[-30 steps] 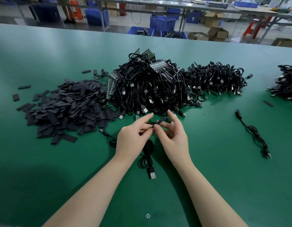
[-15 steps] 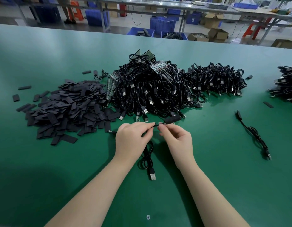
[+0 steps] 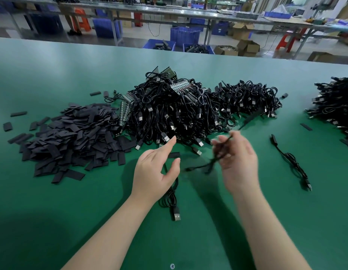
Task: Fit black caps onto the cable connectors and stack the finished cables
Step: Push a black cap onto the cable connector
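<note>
My right hand (image 3: 237,162) pinches a black cable (image 3: 210,166) near one end and is blurred by motion. The cable's capped end (image 3: 251,117) sticks out up and to the right of that hand, also blurred. The rest of the cable lies looped on the green table (image 3: 52,211) and ends in a bare USB plug (image 3: 176,216). Above that loop my left hand (image 3: 157,170) hovers with relaxed fingers, holding nothing. A loose black cap (image 3: 174,154) lies just beyond its fingers. A heap of black caps (image 3: 71,137) is at the left, and a big cable pile (image 3: 169,114) sits in the middle.
A smaller cable pile (image 3: 247,100) adjoins the big one on the right. One single cable (image 3: 292,162) lies alone right of my hands, and another cable heap (image 3: 336,102) sits at the far right edge. Benches, blue crates and boxes stand beyond the table.
My left hand has let go of the cable and opened. My right hand has swung the capped end up and to the right, dragging the cable with it.
</note>
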`<state>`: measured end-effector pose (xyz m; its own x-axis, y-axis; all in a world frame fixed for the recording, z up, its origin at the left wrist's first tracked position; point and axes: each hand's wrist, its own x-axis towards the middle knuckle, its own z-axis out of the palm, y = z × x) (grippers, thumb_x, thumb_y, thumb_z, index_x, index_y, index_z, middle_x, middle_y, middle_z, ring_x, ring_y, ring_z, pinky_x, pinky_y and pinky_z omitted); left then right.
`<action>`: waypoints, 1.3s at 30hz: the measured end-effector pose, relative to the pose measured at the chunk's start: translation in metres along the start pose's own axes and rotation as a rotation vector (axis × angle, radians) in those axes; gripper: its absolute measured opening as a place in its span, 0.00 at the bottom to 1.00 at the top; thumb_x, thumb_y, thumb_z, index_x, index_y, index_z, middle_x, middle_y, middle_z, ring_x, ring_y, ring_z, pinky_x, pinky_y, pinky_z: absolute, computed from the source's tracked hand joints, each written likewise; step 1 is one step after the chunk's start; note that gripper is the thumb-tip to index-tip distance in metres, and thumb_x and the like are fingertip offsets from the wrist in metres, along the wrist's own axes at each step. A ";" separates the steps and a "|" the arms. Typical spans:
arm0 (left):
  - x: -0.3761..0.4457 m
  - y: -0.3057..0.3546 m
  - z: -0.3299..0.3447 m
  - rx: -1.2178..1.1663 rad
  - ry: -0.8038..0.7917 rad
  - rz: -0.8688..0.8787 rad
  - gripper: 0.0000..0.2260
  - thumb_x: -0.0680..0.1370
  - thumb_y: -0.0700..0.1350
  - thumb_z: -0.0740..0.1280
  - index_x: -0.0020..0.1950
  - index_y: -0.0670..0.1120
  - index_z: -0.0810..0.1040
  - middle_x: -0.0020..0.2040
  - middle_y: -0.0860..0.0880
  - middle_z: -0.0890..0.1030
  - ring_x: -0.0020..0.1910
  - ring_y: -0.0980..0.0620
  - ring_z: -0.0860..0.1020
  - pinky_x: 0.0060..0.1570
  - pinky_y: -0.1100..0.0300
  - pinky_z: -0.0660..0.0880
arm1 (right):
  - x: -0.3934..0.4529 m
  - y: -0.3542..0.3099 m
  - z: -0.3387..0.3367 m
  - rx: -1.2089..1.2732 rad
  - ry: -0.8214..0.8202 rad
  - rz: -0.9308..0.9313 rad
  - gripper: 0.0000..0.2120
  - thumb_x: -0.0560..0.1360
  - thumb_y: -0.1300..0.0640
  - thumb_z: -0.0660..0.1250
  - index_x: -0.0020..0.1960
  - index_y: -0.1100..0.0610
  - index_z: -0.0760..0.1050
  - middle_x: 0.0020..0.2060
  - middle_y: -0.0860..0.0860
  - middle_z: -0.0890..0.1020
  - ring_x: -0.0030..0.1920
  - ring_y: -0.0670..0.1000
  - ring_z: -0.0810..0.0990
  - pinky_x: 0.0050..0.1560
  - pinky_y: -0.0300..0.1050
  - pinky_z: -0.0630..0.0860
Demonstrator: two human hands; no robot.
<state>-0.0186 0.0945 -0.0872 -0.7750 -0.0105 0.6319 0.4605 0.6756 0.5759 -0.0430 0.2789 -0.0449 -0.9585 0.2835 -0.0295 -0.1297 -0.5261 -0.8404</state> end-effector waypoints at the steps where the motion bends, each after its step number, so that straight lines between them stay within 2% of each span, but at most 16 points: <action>1: 0.000 0.000 -0.001 -0.012 -0.009 -0.030 0.22 0.78 0.50 0.61 0.70 0.45 0.75 0.56 0.54 0.82 0.50 0.59 0.77 0.62 0.61 0.68 | 0.010 -0.015 -0.009 -0.010 0.052 -0.031 0.05 0.80 0.56 0.67 0.45 0.53 0.78 0.35 0.49 0.85 0.33 0.48 0.83 0.35 0.40 0.79; 3: 0.000 0.001 -0.002 -0.022 -0.022 -0.065 0.21 0.78 0.51 0.61 0.69 0.47 0.76 0.52 0.53 0.84 0.47 0.56 0.78 0.60 0.60 0.70 | 0.029 -0.039 -0.033 -0.303 0.141 -0.098 0.06 0.79 0.53 0.68 0.46 0.53 0.79 0.32 0.46 0.84 0.27 0.45 0.79 0.28 0.36 0.74; 6: 0.000 0.004 -0.001 -0.023 -0.042 -0.071 0.19 0.78 0.51 0.60 0.67 0.48 0.77 0.49 0.53 0.84 0.45 0.55 0.78 0.58 0.59 0.70 | 0.057 -0.054 -0.071 -0.998 0.201 -0.118 0.09 0.79 0.51 0.66 0.50 0.56 0.82 0.33 0.45 0.85 0.28 0.45 0.79 0.34 0.42 0.74; 9: 0.000 0.004 0.001 0.002 -0.057 -0.044 0.18 0.78 0.49 0.60 0.66 0.48 0.78 0.43 0.52 0.84 0.38 0.52 0.77 0.55 0.64 0.68 | 0.074 -0.057 -0.098 -1.511 0.204 -0.101 0.16 0.82 0.49 0.61 0.63 0.58 0.78 0.52 0.56 0.85 0.52 0.59 0.80 0.50 0.51 0.75; 13: 0.000 0.000 0.000 0.016 -0.024 -0.045 0.15 0.78 0.45 0.64 0.64 0.49 0.80 0.40 0.55 0.83 0.36 0.54 0.75 0.52 0.63 0.70 | 0.079 -0.051 -0.123 -2.205 0.123 -0.008 0.23 0.82 0.42 0.56 0.74 0.49 0.65 0.71 0.57 0.70 0.71 0.61 0.65 0.66 0.56 0.66; 16: 0.000 -0.001 -0.001 0.000 -0.002 -0.075 0.14 0.78 0.43 0.64 0.63 0.49 0.80 0.44 0.55 0.84 0.38 0.54 0.76 0.52 0.61 0.72 | 0.084 -0.050 -0.138 -2.162 0.020 0.144 0.23 0.84 0.44 0.47 0.78 0.43 0.57 0.79 0.52 0.59 0.78 0.58 0.55 0.74 0.60 0.56; 20: 0.001 -0.003 -0.001 -0.064 0.019 -0.170 0.14 0.79 0.43 0.62 0.62 0.49 0.81 0.49 0.59 0.83 0.44 0.57 0.80 0.55 0.52 0.76 | 0.097 -0.066 -0.160 -2.143 0.031 0.166 0.24 0.85 0.47 0.44 0.80 0.47 0.55 0.80 0.51 0.57 0.79 0.56 0.54 0.76 0.61 0.52; 23: 0.002 -0.010 -0.002 -0.110 0.078 -0.277 0.13 0.80 0.41 0.63 0.61 0.50 0.81 0.50 0.64 0.80 0.32 0.57 0.76 0.44 0.49 0.78 | 0.101 -0.077 -0.165 -2.171 0.079 0.154 0.23 0.85 0.48 0.46 0.78 0.51 0.60 0.79 0.54 0.59 0.78 0.58 0.57 0.76 0.61 0.55; 24: 0.003 -0.012 -0.003 -0.098 0.097 -0.298 0.13 0.80 0.40 0.63 0.61 0.51 0.81 0.49 0.65 0.80 0.29 0.56 0.74 0.40 0.51 0.77 | 0.099 -0.077 -0.160 -2.190 0.105 0.056 0.22 0.85 0.50 0.48 0.76 0.52 0.64 0.77 0.56 0.63 0.76 0.60 0.60 0.74 0.62 0.58; 26: 0.005 -0.018 -0.006 -0.065 0.113 -0.349 0.13 0.80 0.40 0.63 0.61 0.52 0.80 0.50 0.62 0.80 0.32 0.49 0.77 0.37 0.52 0.77 | 0.090 -0.071 -0.137 -2.109 0.136 -0.307 0.17 0.82 0.56 0.59 0.68 0.59 0.74 0.67 0.62 0.75 0.65 0.66 0.73 0.64 0.63 0.70; 28: 0.007 -0.023 -0.007 -0.029 0.098 -0.410 0.13 0.80 0.42 0.63 0.61 0.54 0.79 0.50 0.60 0.79 0.38 0.47 0.78 0.39 0.51 0.78 | 0.068 -0.055 -0.099 -1.914 0.077 -0.604 0.11 0.77 0.60 0.66 0.56 0.62 0.81 0.53 0.64 0.82 0.49 0.66 0.80 0.48 0.59 0.78; 29: 0.008 -0.026 -0.007 -0.003 0.078 -0.430 0.13 0.80 0.43 0.63 0.61 0.55 0.79 0.49 0.60 0.78 0.37 0.49 0.77 0.38 0.52 0.77 | 0.053 -0.045 -0.078 -1.841 0.000 -0.659 0.08 0.76 0.59 0.67 0.52 0.61 0.82 0.48 0.62 0.83 0.45 0.64 0.81 0.43 0.56 0.78; 31: 0.008 -0.031 -0.006 0.058 0.016 -0.445 0.12 0.80 0.45 0.63 0.61 0.54 0.80 0.47 0.61 0.75 0.33 0.54 0.75 0.36 0.56 0.76 | 0.025 -0.020 -0.039 -1.746 -0.205 -0.615 0.07 0.77 0.55 0.67 0.50 0.55 0.82 0.45 0.53 0.85 0.43 0.58 0.82 0.41 0.50 0.79; 34: 0.007 -0.033 -0.005 0.129 -0.041 -0.411 0.09 0.78 0.49 0.66 0.57 0.54 0.82 0.42 0.59 0.75 0.33 0.58 0.74 0.37 0.58 0.75 | -0.007 0.019 0.005 -1.666 -0.461 -0.368 0.13 0.79 0.44 0.63 0.59 0.47 0.79 0.52 0.44 0.82 0.49 0.49 0.81 0.48 0.46 0.79; 36: 0.005 -0.032 -0.004 0.158 -0.079 -0.385 0.09 0.78 0.51 0.66 0.57 0.55 0.82 0.43 0.58 0.76 0.36 0.60 0.74 0.39 0.58 0.75 | -0.018 0.038 0.026 -1.626 -0.523 -0.227 0.18 0.77 0.38 0.63 0.60 0.48 0.79 0.52 0.46 0.80 0.52 0.49 0.79 0.50 0.46 0.78; 39: 0.006 -0.034 -0.005 0.095 -0.070 -0.469 0.11 0.79 0.50 0.65 0.60 0.56 0.80 0.48 0.59 0.79 0.41 0.66 0.74 0.39 0.60 0.73 | -0.027 0.057 0.043 -1.682 -0.540 -0.138 0.17 0.76 0.38 0.65 0.54 0.51 0.77 0.47 0.48 0.76 0.51 0.53 0.78 0.45 0.44 0.73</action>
<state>-0.0366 0.0677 -0.1008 -0.9182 -0.2827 0.2774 0.0157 0.6739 0.7387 -0.0355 0.2066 -0.0686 -0.9781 -0.2034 -0.0443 -0.1656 0.8893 -0.4262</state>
